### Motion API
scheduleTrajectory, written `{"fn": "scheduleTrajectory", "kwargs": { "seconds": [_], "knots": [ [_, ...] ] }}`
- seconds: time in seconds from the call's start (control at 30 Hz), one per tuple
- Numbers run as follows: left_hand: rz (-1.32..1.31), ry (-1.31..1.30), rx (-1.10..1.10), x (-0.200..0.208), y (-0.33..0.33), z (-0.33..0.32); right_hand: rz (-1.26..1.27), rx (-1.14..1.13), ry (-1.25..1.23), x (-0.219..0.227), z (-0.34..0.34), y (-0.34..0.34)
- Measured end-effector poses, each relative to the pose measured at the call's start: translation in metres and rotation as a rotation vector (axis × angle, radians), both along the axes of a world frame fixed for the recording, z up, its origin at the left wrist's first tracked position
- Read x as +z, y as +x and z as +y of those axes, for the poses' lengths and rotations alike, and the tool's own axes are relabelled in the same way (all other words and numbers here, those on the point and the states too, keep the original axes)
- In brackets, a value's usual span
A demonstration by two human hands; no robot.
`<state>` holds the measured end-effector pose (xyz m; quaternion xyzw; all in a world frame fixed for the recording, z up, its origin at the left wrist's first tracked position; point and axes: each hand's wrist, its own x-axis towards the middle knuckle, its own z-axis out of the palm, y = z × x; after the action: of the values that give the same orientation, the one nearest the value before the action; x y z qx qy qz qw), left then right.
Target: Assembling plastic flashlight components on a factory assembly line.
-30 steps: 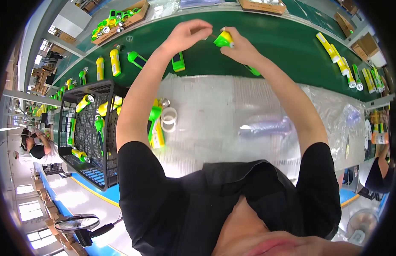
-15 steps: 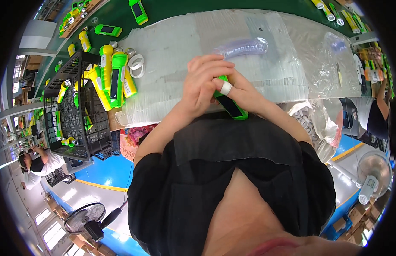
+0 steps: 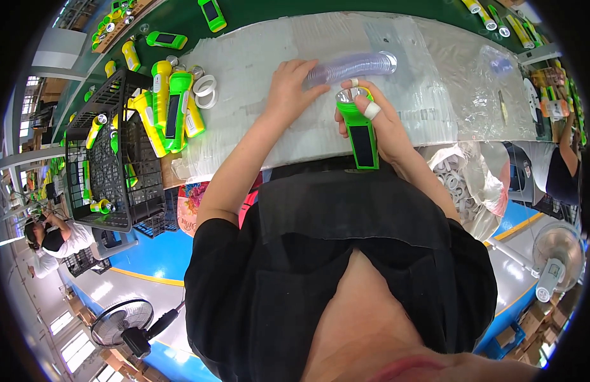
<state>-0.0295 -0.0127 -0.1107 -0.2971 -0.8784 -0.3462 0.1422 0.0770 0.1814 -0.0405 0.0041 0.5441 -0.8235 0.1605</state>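
My right hand (image 3: pixel 385 121) is wrapped round a green flashlight (image 3: pixel 358 130) with a dark panel along its side. The flashlight's head points away from me and shows a shiny reflector; its tail hangs over the table's near edge. White tape bands two of the right hand's fingers. To its left, my left hand (image 3: pixel 288 92) reaches over the table, thumb and fingers apart at the left end of a row of clear plastic discs (image 3: pixel 355 67). Whether the fingertips touch the discs is hard to tell.
Yellow and green flashlights (image 3: pixel 174 111) lie piled at the left beside two white rings (image 3: pixel 206 92). A black crate (image 3: pixel 145 197) holds more of them. A bag of grey rings (image 3: pixel 457 181) hangs right of me. Plastic film (image 3: pixel 257 60) covers the table.
My hands have parted. The left hand has moved left off the flashlight to the end of the disc row. The right hand keeps the flashlight, now turned more upright with its reflector showing.
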Motion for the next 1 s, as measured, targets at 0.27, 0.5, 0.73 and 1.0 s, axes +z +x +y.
{"fn": "scheduleTrajectory", "kwargs": {
  "seconds": [0.27,0.5,0.73,1.0],
  "knots": [
    [-0.138,0.287,-0.147,0.051,0.029,-0.007,0.008,0.050,-0.017,0.005,-0.002,-0.006],
    [0.007,0.251,-0.264,0.065,0.063,-0.004,0.090,0.116,0.039,0.010,-0.016,-0.007],
    [0.080,0.324,-0.287,0.056,0.065,-0.009,0.159,0.269,0.018,0.001,-0.024,-0.012],
    [0.221,0.221,-0.057,0.077,0.026,-0.047,0.421,-0.003,-0.034,0.003,-0.011,-0.054]
  ]
}}
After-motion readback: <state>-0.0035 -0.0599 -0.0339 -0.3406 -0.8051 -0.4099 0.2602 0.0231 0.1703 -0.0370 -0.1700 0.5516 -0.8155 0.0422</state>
